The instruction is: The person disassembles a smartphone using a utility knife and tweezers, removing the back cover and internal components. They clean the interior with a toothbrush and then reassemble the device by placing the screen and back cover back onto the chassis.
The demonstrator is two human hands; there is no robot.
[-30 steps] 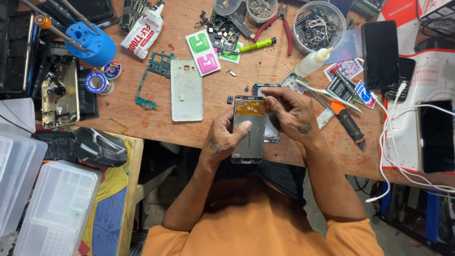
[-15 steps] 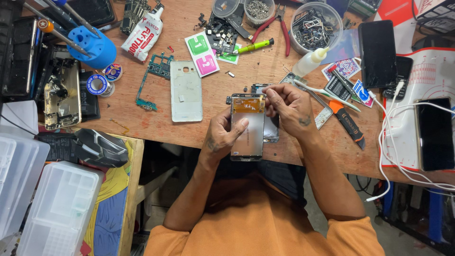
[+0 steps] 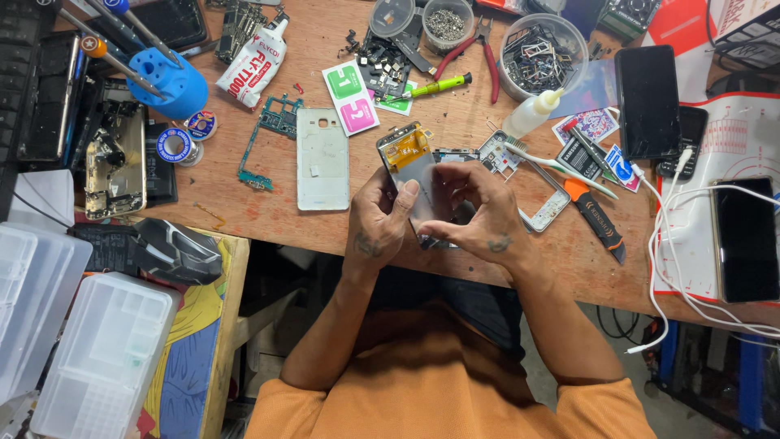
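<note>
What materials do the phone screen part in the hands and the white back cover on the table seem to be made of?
The phone screen part, held by left hand and right hand, looks like grey metal backing with an orange-gold flex foil at the top. The white back cover seems matte plastic: flat, dull, with moulded cut-outs. Neither is certain.

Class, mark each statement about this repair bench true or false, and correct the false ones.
1. Both hands hold the opened phone screen part above the wooden bench. True.
2. The white phone back cover lies under the right hand. False: it lies flat on the bench, beside the left hand, untouched.
3. The red-handled pliers are in the right hand. False: they lie near the top of the bench, between two bowls of parts.
4. A blue holder with screwdrivers stands at the bench's far left. True.
5. A white cable runs across the right side. True.
</note>
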